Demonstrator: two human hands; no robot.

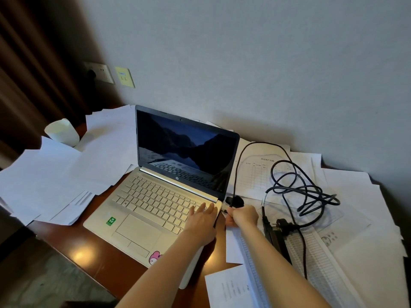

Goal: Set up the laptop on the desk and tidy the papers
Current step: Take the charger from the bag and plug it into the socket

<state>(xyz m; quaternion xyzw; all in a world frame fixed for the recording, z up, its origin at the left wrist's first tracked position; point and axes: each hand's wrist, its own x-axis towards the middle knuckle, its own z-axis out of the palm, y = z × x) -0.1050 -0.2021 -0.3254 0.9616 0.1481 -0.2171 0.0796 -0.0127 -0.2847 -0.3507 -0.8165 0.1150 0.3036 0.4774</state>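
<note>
A brown wooden desk (106, 261) sits by a pale wall. The open laptop (164, 196) is in the middle of it. The left hand (202, 221) lies flat on the right end of the keys, fingers spread. The right hand (242, 216) pinches the charger plug (225, 211) right at the laptop's right side. The black cable (327, 200) is in a knot, so it could tug the plug loose. The wall socket (100, 72) is far off to the left, past the white cup (63, 132), which the cord might knock over. Loose papers (49, 174) lie all around and could slide off.
</note>
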